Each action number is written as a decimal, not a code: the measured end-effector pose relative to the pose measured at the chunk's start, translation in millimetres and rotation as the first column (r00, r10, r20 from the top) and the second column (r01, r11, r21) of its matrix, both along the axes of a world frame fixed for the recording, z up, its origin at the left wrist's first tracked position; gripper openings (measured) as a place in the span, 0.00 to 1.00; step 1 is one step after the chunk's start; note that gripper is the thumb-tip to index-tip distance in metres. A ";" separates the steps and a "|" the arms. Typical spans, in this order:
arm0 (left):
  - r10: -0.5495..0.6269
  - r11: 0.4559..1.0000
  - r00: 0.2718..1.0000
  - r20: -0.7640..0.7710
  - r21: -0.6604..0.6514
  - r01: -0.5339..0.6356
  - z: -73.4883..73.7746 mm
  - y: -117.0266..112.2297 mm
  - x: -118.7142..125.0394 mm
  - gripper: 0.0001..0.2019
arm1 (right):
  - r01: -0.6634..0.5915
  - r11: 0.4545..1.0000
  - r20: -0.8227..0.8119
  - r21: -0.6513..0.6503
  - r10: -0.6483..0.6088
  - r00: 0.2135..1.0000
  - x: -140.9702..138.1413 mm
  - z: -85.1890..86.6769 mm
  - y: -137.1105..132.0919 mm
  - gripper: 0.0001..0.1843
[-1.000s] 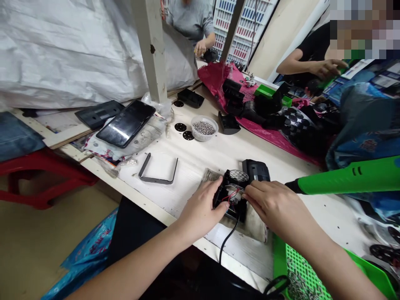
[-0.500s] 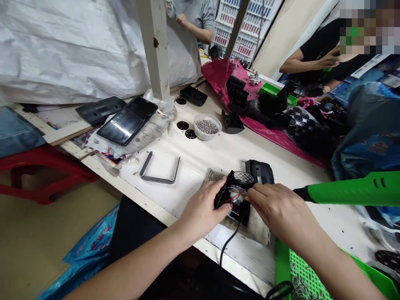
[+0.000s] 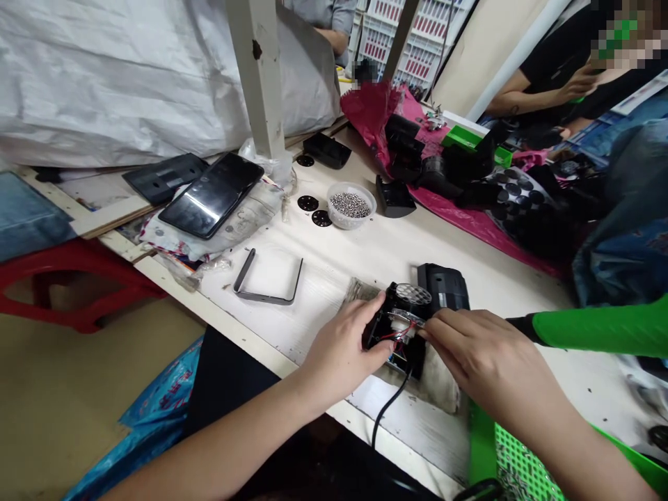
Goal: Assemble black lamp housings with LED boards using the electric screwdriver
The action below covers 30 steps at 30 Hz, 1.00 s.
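Observation:
A small black open housing (image 3: pixel 397 327) with red wires and a perforated disc lies on a grey cloth (image 3: pixel 437 379) near the table's front edge. My left hand (image 3: pixel 342 355) grips its left side with curled fingers. My right hand (image 3: pixel 483 358) pinches at the wires and parts on its right side. A black cable (image 3: pixel 389 407) runs from the housing toward me. A black cover (image 3: pixel 443 287) lies just behind it.
A green tool (image 3: pixel 600 330) lies to the right, a green basket (image 3: pixel 509 466) at the front right. A bent metal bracket (image 3: pixel 266 282), a bowl of small metal balls (image 3: pixel 351 205), a phone (image 3: pixel 211 195) and black parts on a pink sheet (image 3: pixel 470 223) sit further back. Other people work at the far side.
Both hands stay on the housing; my right fingers have shifted slightly on the wires. The view has drifted, so everything sits a little lower and to the right.

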<state>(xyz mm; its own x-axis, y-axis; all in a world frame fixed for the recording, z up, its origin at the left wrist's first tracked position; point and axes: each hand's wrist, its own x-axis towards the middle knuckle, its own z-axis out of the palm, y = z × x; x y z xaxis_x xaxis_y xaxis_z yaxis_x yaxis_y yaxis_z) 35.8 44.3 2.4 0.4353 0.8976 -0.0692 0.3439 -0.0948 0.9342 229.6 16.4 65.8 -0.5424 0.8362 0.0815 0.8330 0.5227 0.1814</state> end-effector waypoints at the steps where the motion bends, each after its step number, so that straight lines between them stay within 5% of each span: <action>1: 0.000 1.000 1.000 0.000 -0.006 0.000 0.6 0.0 0.1 0.32 | -0.008 1.000 0.004 0.000 0.008 1.000 -0.7 2.0 0.3 0.08; 22: -0.004 0.999 0.999 -0.046 0.047 0.006 -2.5 -0.5 -0.2 0.31 | 0.004 0.999 0.109 -0.053 0.002 0.994 -9.1 3.5 9.5 0.11; 30: 0.005 0.999 0.999 -0.050 0.049 -0.002 -2.2 -2.7 -0.8 0.29 | 0.104 0.995 0.045 -0.010 -0.103 0.994 -7.5 -1.9 -2.3 0.11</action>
